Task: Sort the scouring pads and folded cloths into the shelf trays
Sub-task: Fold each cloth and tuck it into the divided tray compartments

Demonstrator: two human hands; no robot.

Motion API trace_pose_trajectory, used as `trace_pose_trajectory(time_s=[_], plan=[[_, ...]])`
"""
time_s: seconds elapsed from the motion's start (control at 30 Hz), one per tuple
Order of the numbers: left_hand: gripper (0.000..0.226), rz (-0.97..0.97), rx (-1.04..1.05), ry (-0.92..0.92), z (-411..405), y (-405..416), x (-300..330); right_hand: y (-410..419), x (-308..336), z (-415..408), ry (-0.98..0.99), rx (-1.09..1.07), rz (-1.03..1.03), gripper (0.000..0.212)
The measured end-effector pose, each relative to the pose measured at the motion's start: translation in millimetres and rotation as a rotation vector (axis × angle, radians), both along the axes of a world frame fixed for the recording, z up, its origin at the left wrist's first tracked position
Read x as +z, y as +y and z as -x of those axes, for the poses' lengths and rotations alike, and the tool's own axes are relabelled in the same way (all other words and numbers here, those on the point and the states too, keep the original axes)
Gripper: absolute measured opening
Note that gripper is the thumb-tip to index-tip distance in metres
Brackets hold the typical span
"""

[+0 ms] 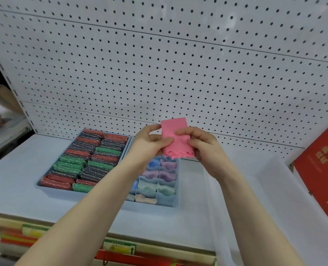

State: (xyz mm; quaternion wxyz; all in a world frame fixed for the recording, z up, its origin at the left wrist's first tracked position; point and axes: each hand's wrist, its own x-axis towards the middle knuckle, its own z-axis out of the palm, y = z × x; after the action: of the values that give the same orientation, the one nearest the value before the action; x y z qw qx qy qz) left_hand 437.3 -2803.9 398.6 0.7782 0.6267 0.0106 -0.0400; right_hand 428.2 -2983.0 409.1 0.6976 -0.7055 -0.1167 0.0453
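- I hold the pink cloth (176, 139) up at the centre of the frame, above the divided tray (175, 203); my left hand (149, 143) pinches its left edge between thumb and fingers, and my right hand (199, 141) pinches the right side the same way.
- The cloth looks partly folded, its lower hem wavy and loose. I judge the step in hand is finishing the fold, so I should square the edges and press the fold flat before lowering it.
- The divided tray, lower centre, holds folded cloths (167, 176) in blue, purple, green and peach. Which compartments are free is hard to tell, since my hands cover the far ones; I should check before dropping it in.
- The scouring pads (86, 162), red, green and dark, fill the open tray (44, 186) at centre left, just beside the divided one.
- A red box (320, 169) leans at the right edge, well apart from the trays. A white liner (274, 189) lies on the shelf (15, 189) between them. The pegboard (159, 64) fills the top. Nothing blocks the path down.
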Motion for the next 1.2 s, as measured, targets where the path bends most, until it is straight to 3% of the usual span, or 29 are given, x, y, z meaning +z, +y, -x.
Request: trace_pose_trajectory(time_s=[0.13, 0.27, 0.3, 0.37, 0.43, 0.5, 0.57, 0.63, 0.73, 0.8, 0.87, 0.97, 1.03, 1.2], plan=[[0.042, 0.034, 0.038, 0.067, -4.8, 8.6, 1.9, -15.4, 0.3, 3.6, -0.085, 0.226, 0.063, 0.055], [0.018, 0.032, -0.052, 0.033, 0.1, 6.7, 3.5, -6.1, -2.2, 1.3, -0.316, -0.106, 0.296, 0.028], [0.013, 0.001, -0.074, 0.025, 2.4, 5.3, 3.1, -3.9, -1.9, -0.2, -0.329, -0.204, 0.314, 0.02], [0.029, -0.099, -0.089, 0.009, 6.8, 3.7, 2.2, -2.9, -0.6, -3.1, -0.286, -0.288, 0.276, 0.008], [0.033, -0.286, -0.076, -0.087, 7.8, 2.7, -1.4, -3.8, -0.8, -3.8, -0.203, -0.235, 0.208, 0.009], [0.017, -0.444, -0.069, -0.228, 7.7, 2.3, -7.7, -3.3, -1.7, -0.8, -0.125, -0.145, 0.132, 0.013], [0.008, -0.357, -0.055, -0.248, 8.7, 2.9, -9.3, -3.0, -3.1, 3.0, -0.072, -0.068, 0.065, 0.017], [0.015, -0.195, -0.056, -0.219, 9.7, 4.9, -13.1, -3.3, -5.1, 5.8, -0.051, 0.002, 0.023, 0.021], [0.025, -0.107, -0.062, -0.199, 14.8, 10.0, -16.9, -0.2, -12.7, 9.5, -0.032, 0.033, -0.015, 0.029], [0.028, -0.018, -0.065, -0.114, 17.5, 13.5, -20.3, 6.0, -20.2, 12.2, -0.018, 0.0, -0.019, 0.035], [0.015, 0.049, -0.116, 0.042, 21.7, 18.9, -23.0, 12.8, -28.4, 14.9, -0.042, -0.03, 0.006, 0.038], [0.027, -0.102, -0.218, 0.124, 29.3, 27.7, -35.7, 23.6, -37.8, 20.0, -0.116, -0.053, 0.121, 0.044], [0.017, -0.118, -0.197, 0.085, 34.6, 30.9, -43.9, 31.0, -43.0, 24.8, -0.111, -0.063, 0.18, 0.048], [0.019, -0.142, -0.119, -0.003, 35.3, 43.4, -56.6, 38.6, -51.6, 35.2, 0.16, -0.042, 0.047, 0.033]])
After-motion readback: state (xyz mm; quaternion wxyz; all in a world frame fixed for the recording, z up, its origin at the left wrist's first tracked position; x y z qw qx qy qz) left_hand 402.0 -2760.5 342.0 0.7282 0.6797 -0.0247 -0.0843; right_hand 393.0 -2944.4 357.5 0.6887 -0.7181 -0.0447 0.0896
